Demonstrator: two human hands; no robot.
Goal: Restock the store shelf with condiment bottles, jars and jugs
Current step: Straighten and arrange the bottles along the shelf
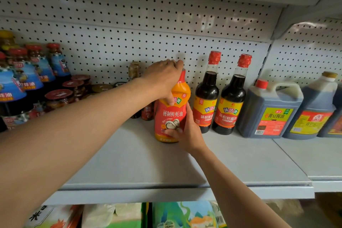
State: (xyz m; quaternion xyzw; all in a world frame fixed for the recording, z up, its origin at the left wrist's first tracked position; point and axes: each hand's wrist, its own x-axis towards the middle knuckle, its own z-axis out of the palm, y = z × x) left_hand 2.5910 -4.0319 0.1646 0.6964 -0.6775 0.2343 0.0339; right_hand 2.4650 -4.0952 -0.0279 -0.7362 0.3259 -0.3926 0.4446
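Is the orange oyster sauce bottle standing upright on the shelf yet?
Upright: the orange bottle stands vertical with its base on the shelf, gripped by both hands.

Orange squeeze bottle (173,109) with red cap and red label, white lettering, near the shelf (140,164) middle. Pale grey shelf; pale grey back panel (129,29) dotted with regular black holes. Two dark brown sauce bottles (218,98) just right of it, red caps, red-and-yellow labels with blue patches. Dark jug (270,109) toward the right edge: red cap, green, yellow and red label. Second dark jug (312,111) beyond it: tan cap, yellow-and-red label. Dark bottles (27,74) at the left edge with red caps, blue labels. Jars (59,98) beside them with dark red lids. Green, blue and white bags (177,214) below the shelf.
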